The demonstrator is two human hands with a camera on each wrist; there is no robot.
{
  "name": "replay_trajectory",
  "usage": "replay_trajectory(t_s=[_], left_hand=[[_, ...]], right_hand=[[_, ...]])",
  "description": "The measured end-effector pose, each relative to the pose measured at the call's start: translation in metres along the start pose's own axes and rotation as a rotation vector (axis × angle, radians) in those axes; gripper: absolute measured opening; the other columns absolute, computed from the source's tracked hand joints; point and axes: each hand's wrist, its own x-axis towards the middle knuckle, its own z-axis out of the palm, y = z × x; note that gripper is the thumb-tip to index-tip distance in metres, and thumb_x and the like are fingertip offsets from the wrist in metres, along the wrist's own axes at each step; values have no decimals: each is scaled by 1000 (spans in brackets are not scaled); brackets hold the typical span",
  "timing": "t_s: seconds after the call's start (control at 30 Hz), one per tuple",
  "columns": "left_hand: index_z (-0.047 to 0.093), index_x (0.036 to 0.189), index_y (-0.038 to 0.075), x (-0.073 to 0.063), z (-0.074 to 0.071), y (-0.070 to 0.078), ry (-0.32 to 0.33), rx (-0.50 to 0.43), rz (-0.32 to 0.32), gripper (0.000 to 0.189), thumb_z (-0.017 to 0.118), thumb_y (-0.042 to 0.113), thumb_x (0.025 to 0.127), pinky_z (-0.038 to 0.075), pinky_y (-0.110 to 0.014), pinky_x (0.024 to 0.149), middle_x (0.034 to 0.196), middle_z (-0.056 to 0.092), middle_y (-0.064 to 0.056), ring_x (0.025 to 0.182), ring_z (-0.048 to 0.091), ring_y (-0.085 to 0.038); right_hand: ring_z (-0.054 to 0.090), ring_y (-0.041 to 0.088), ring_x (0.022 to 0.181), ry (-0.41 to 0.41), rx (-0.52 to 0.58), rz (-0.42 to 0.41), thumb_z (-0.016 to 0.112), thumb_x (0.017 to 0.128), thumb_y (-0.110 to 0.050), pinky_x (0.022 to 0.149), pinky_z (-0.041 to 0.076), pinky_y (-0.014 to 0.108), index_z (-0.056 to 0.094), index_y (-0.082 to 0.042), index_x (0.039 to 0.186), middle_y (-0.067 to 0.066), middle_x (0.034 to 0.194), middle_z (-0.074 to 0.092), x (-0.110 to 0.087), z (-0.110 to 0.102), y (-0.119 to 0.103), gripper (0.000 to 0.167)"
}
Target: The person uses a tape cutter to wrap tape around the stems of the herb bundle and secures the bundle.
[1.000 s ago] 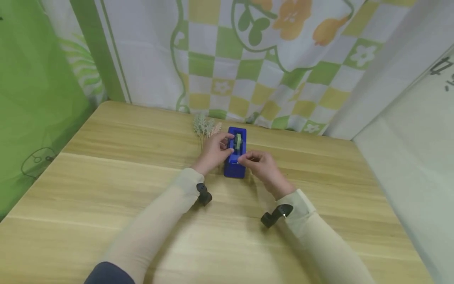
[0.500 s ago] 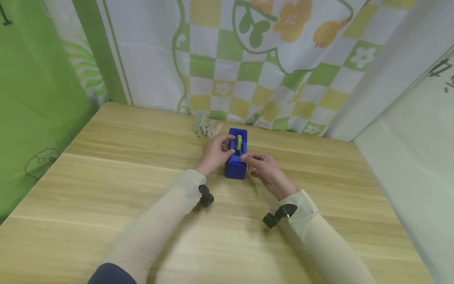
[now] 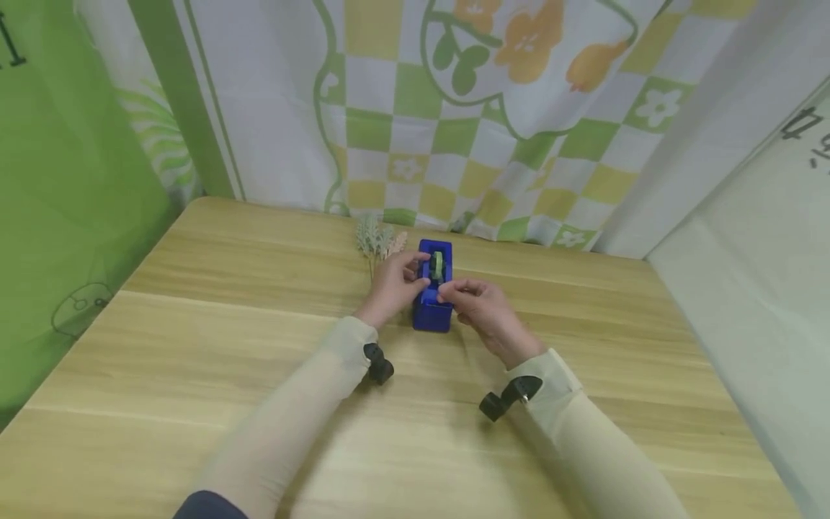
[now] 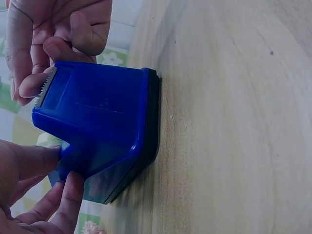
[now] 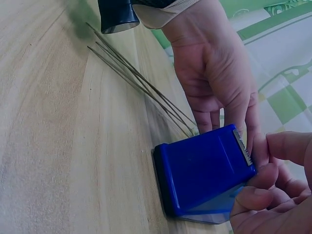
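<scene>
- Blue tape dispenser (image 4: pixel 105 112): between the hands, on the wooden table (image 3: pixel 421 440).
- Left hand (image 3: pixel 391 282): gripping the dispenser's side.
- Right hand (image 3: pixel 489 315): fingers bent at the toothed cutter (image 5: pixel 243 147); whether they pinch anything, I cannot tell.

Tape dispenser (image 3: pixel 432 318): blue. Bench (image 3: pixel 415 447): pale wood grain. Far curtain (image 3: pixel 415 130): green, yellow and white check, orange flowers. Left cloth (image 3: pixel 65 180): green. Sleeves (image 3: pixel 292 414): cream.

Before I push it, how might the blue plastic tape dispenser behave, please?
The blue plastic tape dispenser probably feels stiff and slippery, given its glossy, hard-looking walls. It widens toward its base, so sliding seems likelier than tipping.
</scene>
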Motion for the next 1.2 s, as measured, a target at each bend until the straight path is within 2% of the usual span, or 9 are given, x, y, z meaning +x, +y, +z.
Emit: replay_trajectory(t_s=[0.43, 0.6, 0.77, 1.2], left_hand=[[64, 140, 8, -1, 4, -2, 4, -10, 0, 43, 72, 7, 98, 58, -44, 99, 129, 66, -19, 113, 68, -35], [64, 140, 8, 0, 3, -2, 1, -22, 2, 43, 72, 6, 98, 58, -45, 100, 130, 66, -20, 114, 68, -36], [65, 139, 6, 2, 2, -4, 26, -15, 15, 43, 72, 4, 97, 59, -45, 99, 128, 66, -22, 112, 69, -38], [64, 139, 7, 1, 4, -2, 23, -19, -1, 43, 71, 3, 97, 58, -45, 100, 128, 66, -21, 112, 69, -37]], right_hand=[[45, 6, 70, 47, -28, 17, 65, 104, -17, 69, 40, 21, 72, -21, 89, -16, 78, 71, -2, 1, 3, 18], [44, 6, 68, 48, -25, 9, 66, 103, -17, 67, 39, 21, 73, -17, 92, -13, 79, 72, -5, 1, 3, 13], [42, 7, 64, 41, -16, -9, 66, 103, -15, 62, 37, 20, 73, -12, 95, -11, 78, 73, -10, 5, 2, 11], [44, 6, 65, 40, -2, -17, 66, 103, -13, 65, 40, 20, 72, -7, 99, -11, 78, 73, -20, 6, 9, 10]])
